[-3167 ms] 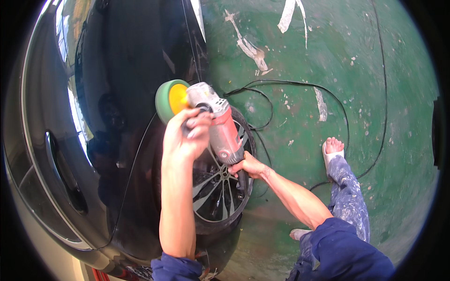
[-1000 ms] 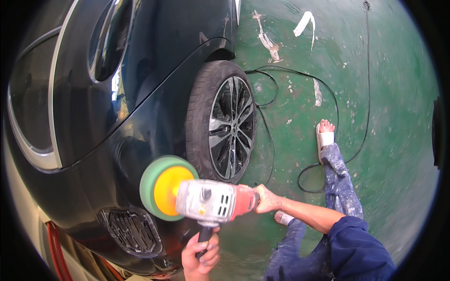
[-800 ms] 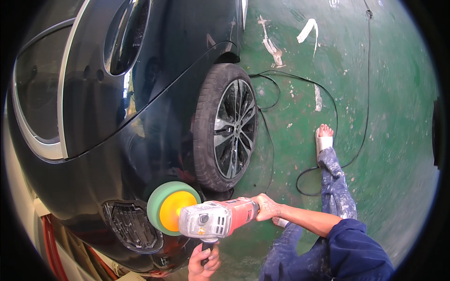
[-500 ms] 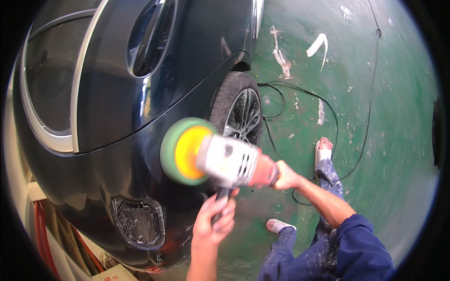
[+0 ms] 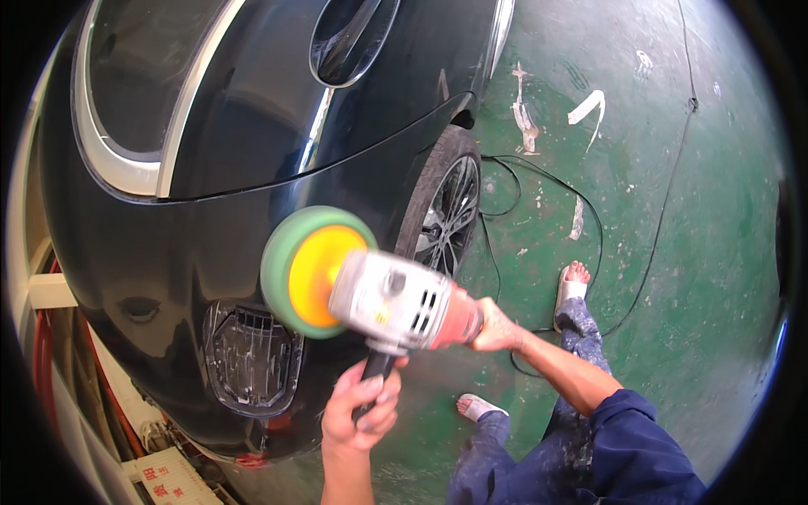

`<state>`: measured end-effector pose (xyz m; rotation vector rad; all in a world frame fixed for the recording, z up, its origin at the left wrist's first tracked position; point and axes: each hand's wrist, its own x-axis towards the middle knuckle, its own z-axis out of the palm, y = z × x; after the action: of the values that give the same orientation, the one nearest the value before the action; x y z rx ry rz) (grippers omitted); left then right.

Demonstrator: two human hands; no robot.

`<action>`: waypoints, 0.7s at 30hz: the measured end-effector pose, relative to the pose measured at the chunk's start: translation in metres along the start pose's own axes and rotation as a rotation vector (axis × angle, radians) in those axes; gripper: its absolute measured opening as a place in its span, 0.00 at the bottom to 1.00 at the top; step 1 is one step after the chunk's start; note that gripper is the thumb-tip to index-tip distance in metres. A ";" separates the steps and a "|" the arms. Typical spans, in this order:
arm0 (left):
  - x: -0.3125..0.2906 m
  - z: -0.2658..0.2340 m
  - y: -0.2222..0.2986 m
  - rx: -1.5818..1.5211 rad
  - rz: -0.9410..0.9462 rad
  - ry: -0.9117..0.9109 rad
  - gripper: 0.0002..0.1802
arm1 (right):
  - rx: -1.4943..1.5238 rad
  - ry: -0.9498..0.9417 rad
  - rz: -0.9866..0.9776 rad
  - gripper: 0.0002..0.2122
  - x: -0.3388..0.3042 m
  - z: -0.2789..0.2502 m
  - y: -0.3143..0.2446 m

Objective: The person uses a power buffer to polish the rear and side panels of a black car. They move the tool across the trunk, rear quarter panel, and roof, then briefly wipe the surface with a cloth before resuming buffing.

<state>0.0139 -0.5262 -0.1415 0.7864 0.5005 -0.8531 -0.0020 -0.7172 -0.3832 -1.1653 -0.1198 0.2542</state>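
Spreading across the right, a green floor (image 5: 673, 353) lies beside a dark car (image 5: 231, 160) on the left, whose wheel (image 5: 427, 194) stands near the middle. Nearer than that wheel, a red-and-grey polisher (image 5: 400, 296) points its green pad (image 5: 277, 273) left at the car, contact unclear. The right hand (image 5: 497, 327) is closed around the rear of the polisher, and the left hand (image 5: 358, 410) grips its black side handle (image 5: 377, 369).
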 end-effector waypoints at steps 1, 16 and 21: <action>-0.015 -0.015 -0.008 -0.001 -0.001 0.011 0.24 | -0.101 -0.032 0.048 0.10 -0.009 0.006 0.019; 0.004 0.006 0.033 0.050 0.183 -0.147 0.29 | -0.483 -0.011 0.035 0.07 0.048 -0.051 -0.097; 0.080 0.070 0.072 0.025 0.011 -0.288 0.19 | -0.524 0.232 0.105 0.15 0.046 -0.090 -0.123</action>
<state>0.1245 -0.5887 -0.1231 0.6746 0.2309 -0.9464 0.0791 -0.8314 -0.3071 -1.7160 0.0857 0.1818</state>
